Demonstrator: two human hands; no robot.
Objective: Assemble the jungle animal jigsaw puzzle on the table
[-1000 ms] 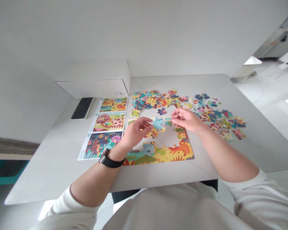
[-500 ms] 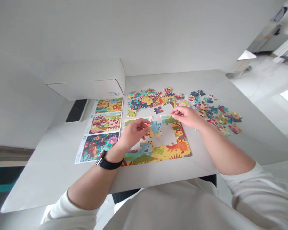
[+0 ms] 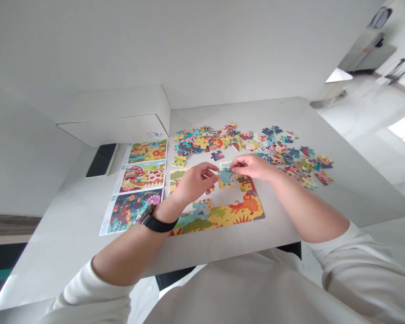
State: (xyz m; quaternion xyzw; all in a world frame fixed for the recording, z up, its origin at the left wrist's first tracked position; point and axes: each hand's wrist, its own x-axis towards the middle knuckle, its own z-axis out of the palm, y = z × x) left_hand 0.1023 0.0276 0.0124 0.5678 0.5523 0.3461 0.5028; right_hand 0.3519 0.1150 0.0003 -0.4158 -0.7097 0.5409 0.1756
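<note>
A blue and yellow jigsaw piece (image 3: 226, 177) is held up over the far side of a partly assembled jigsaw puzzle (image 3: 202, 223). My left hand (image 3: 200, 181), with a black watch on the wrist, pinches its left edge between thumb and fingers. At its upper right edge are the closed thumb and fingertips of my right hand (image 3: 251, 166). The assembled part shows a lion, a crocodile and trees around an open middle. My hands cover some of its far side.
Loose jigsaw pieces (image 3: 202, 141) lie in a heap beyond the puzzle, and another heap (image 3: 299, 157) spreads to the right. Left of the puzzle are a sheet with three pictures (image 3: 141, 177) and a phone (image 3: 102, 160). A white box (image 3: 114, 130) stands behind them.
My left hand has carried the jigsaw piece slightly right and away from me. My right hand has moved left from the puzzle's far edge to the piece. The view has shifted a little.
</note>
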